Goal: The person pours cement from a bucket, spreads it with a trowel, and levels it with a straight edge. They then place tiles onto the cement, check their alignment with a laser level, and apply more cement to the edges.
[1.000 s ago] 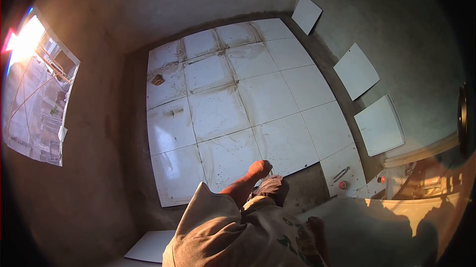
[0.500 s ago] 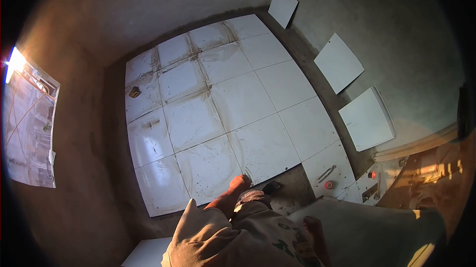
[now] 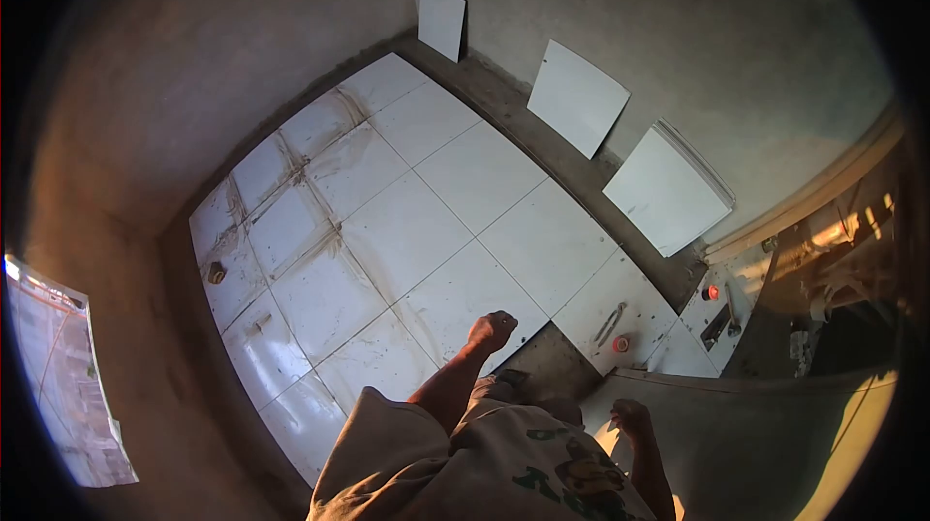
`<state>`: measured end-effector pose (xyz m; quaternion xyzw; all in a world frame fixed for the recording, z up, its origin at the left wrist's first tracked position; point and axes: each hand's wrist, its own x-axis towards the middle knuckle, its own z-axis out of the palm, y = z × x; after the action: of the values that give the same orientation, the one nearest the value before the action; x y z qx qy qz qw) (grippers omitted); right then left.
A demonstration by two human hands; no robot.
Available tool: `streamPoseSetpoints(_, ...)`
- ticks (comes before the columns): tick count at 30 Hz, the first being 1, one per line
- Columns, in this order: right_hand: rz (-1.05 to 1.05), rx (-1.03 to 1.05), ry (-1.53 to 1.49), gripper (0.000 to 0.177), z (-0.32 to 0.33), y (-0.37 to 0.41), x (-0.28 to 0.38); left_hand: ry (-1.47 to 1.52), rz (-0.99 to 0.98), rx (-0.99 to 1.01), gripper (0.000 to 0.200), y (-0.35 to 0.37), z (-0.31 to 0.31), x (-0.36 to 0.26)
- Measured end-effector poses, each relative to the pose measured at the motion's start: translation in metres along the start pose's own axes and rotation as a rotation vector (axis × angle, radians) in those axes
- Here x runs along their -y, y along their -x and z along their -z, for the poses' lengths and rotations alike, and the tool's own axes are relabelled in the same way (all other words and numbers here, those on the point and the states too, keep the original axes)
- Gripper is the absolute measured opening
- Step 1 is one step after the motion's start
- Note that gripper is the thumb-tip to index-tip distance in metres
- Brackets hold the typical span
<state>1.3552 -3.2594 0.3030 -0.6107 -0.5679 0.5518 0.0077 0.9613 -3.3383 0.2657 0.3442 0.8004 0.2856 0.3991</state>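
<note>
My left hand (image 3: 494,330) is closed, held low over the white floor tiles (image 3: 455,293) near their front edge. Whatever its fingers hold, if anything, is too small to make out. On the right, my right hand (image 3: 630,416) hangs beside my shirt with its fingers curled in. Something small and pale shows at its fingertips, but I cannot tell what it is. Just right of my left hand is a bare grey patch of floor (image 3: 554,361). A red round object (image 3: 621,343) and a metal tool (image 3: 609,323) lie on the tile beyond that patch.
Loose white tiles (image 3: 668,194) lean against the right wall, with another tile (image 3: 579,100) and a smaller-looking one (image 3: 442,23) farther back. A brownish object (image 3: 215,272) sits on the left tiles. A second red item (image 3: 711,292) lies near the doorway.
The view has swung to the right. My left hand has lifted a little and moved right along the tiles. My right hand has come more into view.
</note>
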Motion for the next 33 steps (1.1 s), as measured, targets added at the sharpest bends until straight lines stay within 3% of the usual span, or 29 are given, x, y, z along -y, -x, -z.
streamPoseSetpoints(1, -0.009, -0.004, -0.006, 0.014, 0.003, -0.012, -0.019, -0.005, -0.001, 0.010, 0.038, -0.006, -0.005, 0.004)
streamPoseSetpoints(2, 0.213, 0.052, 0.197, 0.013, 0.006, -0.031, -0.042, -0.019, -0.060, -0.020, 0.037, -0.014, -0.009, 0.010)
streamPoseSetpoints(5, 0.504, 0.059, 0.436, 0.011, 0.009, -0.046, -0.053, -0.069, -0.105, -0.031, 0.033, -0.001, -0.005, 0.011)
streamPoseSetpoints(6, 0.579, 0.029, 0.508, 0.010, 0.008, -0.050, -0.050, -0.218, -0.262, -0.062, 0.032, -0.035, -0.045, 0.090)
streamPoseSetpoints(7, 0.725, 0.015, 0.702, 0.010, 0.011, -0.054, -0.043, -0.244, -0.244, -0.065, 0.032, -0.029, -0.045, 0.102)
streamPoseSetpoints(9, 0.447, -0.021, 0.464, 0.016, 0.005, -0.045, -0.010, -0.158, -0.032, -0.015, 0.035, -0.005, -0.032, 0.090)
streamPoseSetpoints(11, 0.218, 0.034, 0.437, 0.025, 0.010, -0.044, 0.024, -0.069, 0.169, -0.003, 0.035, 0.005, -0.029, 0.075)
streamPoseSetpoints(12, 0.201, 0.013, 0.416, 0.025, 0.007, -0.054, 0.016, -0.086, 0.150, 0.019, 0.035, 0.003, -0.032, 0.077)
streamPoseSetpoints(15, 0.259, -0.057, 0.344, 0.028, -0.001, -0.088, 0.003, -0.090, 0.163, 0.042, 0.034, -0.023, -0.036, 0.060)
streamPoseSetpoints(17, 0.263, 0.014, 0.331, 0.037, 0.002, -0.100, 0.011, -0.111, 0.148, 0.040, 0.034, -0.045, -0.035, 0.028)
streamPoseSetpoints(22, 0.331, -0.056, 0.183, 0.034, 0.049, -0.137, -0.001, -0.199, 0.048, 0.035, 0.031, -0.123, -0.046, -0.066)
streamPoseSetpoints(26, 0.607, -0.235, 0.639, 0.018, 0.131, -0.167, -0.017, -0.167, -0.003, 0.043, 0.029, -0.175, -0.063, -0.151)
streamPoseSetpoints(27, 0.637, -0.234, 0.750, 0.018, 0.150, -0.172, -0.026, -0.196, -0.167, 0.061, 0.029, -0.186, -0.070, -0.166)
streamPoseSetpoints(28, 0.640, -0.327, 0.581, 0.015, 0.163, -0.171, -0.032, -0.225, -0.337, 0.084, 0.029, -0.192, -0.077, -0.177)
streamPoseSetpoints(29, 0.639, -0.345, 0.578, 0.015, 0.172, -0.171, -0.035, -0.228, -0.354, 0.087, 0.029, -0.196, -0.087, -0.189)
streamPoseSetpoints(30, 0.517, -0.383, 0.365, 0.014, 0.180, -0.173, -0.043, -0.213, -0.301, 0.122, 0.030, -0.204, -0.099, -0.207)
streamPoseSetpoints(31, 0.245, -0.307, 0.077, 0.012, 0.190, -0.171, -0.039, -0.202, -0.254, 0.164, 0.030, -0.215, -0.110, -0.226)
streamPoseSetpoints(32, -0.031, -0.301, -0.212, 0.013, 0.200, -0.169, -0.035, -0.321, -0.459, 0.180, 0.031, -0.240, -0.127, -0.213)
streamPoseSetpoints(33, -0.033, -0.343, -0.232, 0.013, 0.205, -0.164, -0.035, -0.326, -0.501, 0.200, 0.031, -0.250, -0.136, -0.232)
